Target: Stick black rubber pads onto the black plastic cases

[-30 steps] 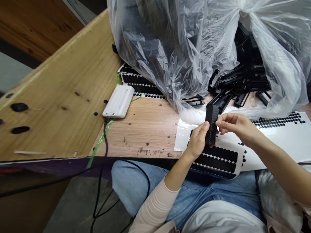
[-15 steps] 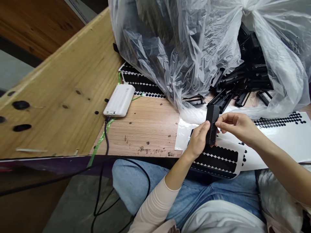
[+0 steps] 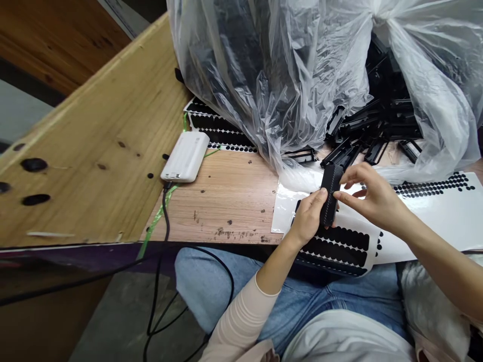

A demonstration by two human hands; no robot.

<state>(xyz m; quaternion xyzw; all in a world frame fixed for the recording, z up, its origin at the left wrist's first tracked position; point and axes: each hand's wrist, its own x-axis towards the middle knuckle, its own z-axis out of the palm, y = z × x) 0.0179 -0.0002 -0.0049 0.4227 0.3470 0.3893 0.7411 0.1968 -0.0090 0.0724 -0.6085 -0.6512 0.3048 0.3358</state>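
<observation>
My left hand (image 3: pixel 308 218) grips a narrow black carbon-fibre-patterned strip (image 3: pixel 329 202), held upright between thumb and fingers. My right hand (image 3: pixel 372 198) is beside the strip with its fingers apart, and its thumb tip rests at the strip's right edge. Below both hands lies a white sticker sheet with rows of black rounded strips (image 3: pixel 335 250), partly hidden by my left hand. A glossy white backing sheet (image 3: pixel 289 208) lies to the left of the strip.
A large clear plastic bag (image 3: pixel 271 75) and a pile of black plastic frames (image 3: pixel 362 120) fill the back of the wooden desk (image 3: pixel 222 201). A white power bank (image 3: pixel 184 157) trails a black cable. A sloping wooden board (image 3: pixel 90 151) stands at the left.
My right hand has risen slightly and its fingers have spread apart. The black strip has tilted a little in my left hand.
</observation>
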